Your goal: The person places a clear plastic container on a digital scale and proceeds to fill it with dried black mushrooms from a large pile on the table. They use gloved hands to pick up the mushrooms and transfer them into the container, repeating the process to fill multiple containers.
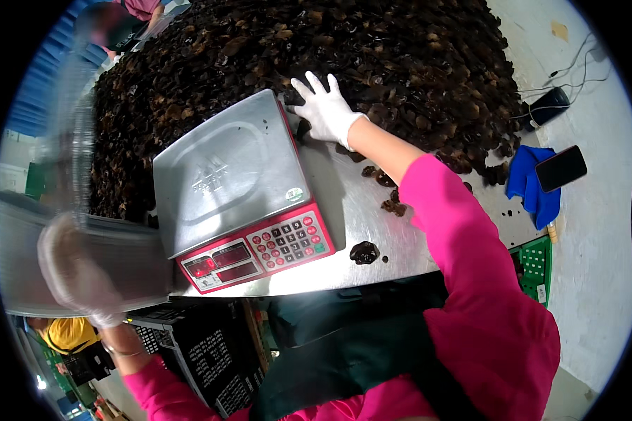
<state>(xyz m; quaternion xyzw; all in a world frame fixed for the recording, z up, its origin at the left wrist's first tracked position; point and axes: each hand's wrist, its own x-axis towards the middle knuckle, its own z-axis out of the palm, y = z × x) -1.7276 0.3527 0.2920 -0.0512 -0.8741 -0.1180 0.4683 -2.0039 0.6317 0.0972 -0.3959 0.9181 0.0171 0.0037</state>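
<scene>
My right hand (pixel 324 113), in a white glove, spreads its fingers at the near edge of a large heap of dark wood ear-like pieces (pixel 400 63), just beside the scale. Nothing shows in its grip. A digital weighing scale (pixel 231 173) with a bare steel pan and red keypad housing stands at centre left; its display glows red. At the far left, my left hand (pixel 79 268), also gloved, is motion-blurred in front of a translucent plastic bin (pixel 137 263). Above it runs a blurred clear plastic item (pixel 76 126); whether my fingers hold it cannot be told.
Loose dark pieces (pixel 365 253) lie on the metal table (pixel 316 276). A phone (pixel 561 168) rests partly on a blue cloth (pixel 526 179), near a black cylinder (pixel 549 107) and cables. Black crates (pixel 216 358) stand below. Another person (pixel 142 8) is across the heap.
</scene>
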